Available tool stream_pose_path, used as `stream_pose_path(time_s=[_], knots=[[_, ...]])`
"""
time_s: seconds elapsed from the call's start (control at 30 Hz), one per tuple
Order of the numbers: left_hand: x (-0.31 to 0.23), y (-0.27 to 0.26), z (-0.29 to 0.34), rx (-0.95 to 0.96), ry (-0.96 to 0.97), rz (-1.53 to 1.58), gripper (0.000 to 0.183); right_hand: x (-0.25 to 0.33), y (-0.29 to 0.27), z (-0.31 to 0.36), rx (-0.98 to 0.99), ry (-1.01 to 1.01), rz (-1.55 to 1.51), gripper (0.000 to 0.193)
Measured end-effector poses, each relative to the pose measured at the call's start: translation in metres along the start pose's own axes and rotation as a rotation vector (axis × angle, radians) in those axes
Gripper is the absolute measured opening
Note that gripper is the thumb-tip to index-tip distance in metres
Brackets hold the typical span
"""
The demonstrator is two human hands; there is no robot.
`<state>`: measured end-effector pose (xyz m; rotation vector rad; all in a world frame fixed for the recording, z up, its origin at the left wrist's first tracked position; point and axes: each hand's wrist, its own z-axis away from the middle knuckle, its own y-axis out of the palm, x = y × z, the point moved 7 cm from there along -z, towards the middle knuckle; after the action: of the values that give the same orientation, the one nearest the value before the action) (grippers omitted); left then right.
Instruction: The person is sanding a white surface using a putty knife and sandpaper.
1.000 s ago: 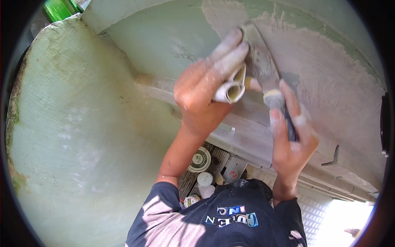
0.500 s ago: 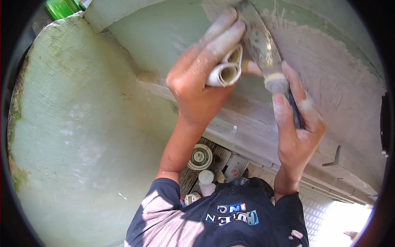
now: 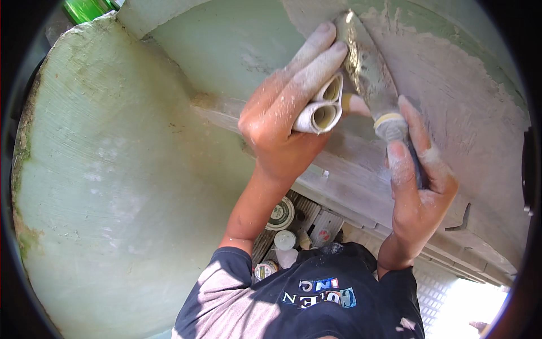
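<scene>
My left hand [image 3: 278, 116] is closed around a rolled sheet [image 3: 309, 120], whitish outside and yellowish inside, with two open coils facing me. Its two dusty fingers stretch up beside the blade of a putty knife [image 3: 370, 70], their tips close to the blade's edge; whether they touch it I cannot tell. My right hand [image 3: 419, 195] grips the putty knife by its dark handle, thumb and forefinger near the pale collar. The blade points up and left, over a pale green curved surface [image 3: 226, 53] with greyish filler [image 3: 451, 90] smeared across its right side.
A large green curved panel [image 3: 118, 181] with a rough edge fills the left. Below my arms run a ledge [image 3: 361, 175] and slats. Lidded tubs [image 3: 280, 214] and a white container [image 3: 287, 257] stand on boards beneath. Something bright green [image 3: 87, 10] shows at the upper left.
Both hands have shifted slightly right and down in the picture, with the putty knife and the rolled sheet still held. The blade's shine has moved toward its tip.
</scene>
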<state>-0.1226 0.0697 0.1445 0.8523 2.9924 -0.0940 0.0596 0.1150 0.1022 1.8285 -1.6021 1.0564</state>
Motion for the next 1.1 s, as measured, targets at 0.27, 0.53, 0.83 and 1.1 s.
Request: stream_pose_path(time_s=[0.27,0.53,0.83,1.1], knots=[[-0.003,-0.004,0.006,0.056,-0.052,0.05,0.059,0.003,0.003,-0.003,0.003,-0.041,-0.033,0.044],[0.004,-0.003,-0.001,0.013,0.042,0.001,0.056,0.002,0.006,0.0,0.008,-0.032,-0.015,0.043],[0.003,0.003,-0.006,0.066,0.051,0.024,0.057,0.004,0.002,-0.002,-0.05,-0.025,-0.061,0.04],[0.004,-0.001,-0.008,0.062,-0.004,0.059,0.057,0.001,0.002,-0.002,-0.024,0.1,-0.007,0.046]])
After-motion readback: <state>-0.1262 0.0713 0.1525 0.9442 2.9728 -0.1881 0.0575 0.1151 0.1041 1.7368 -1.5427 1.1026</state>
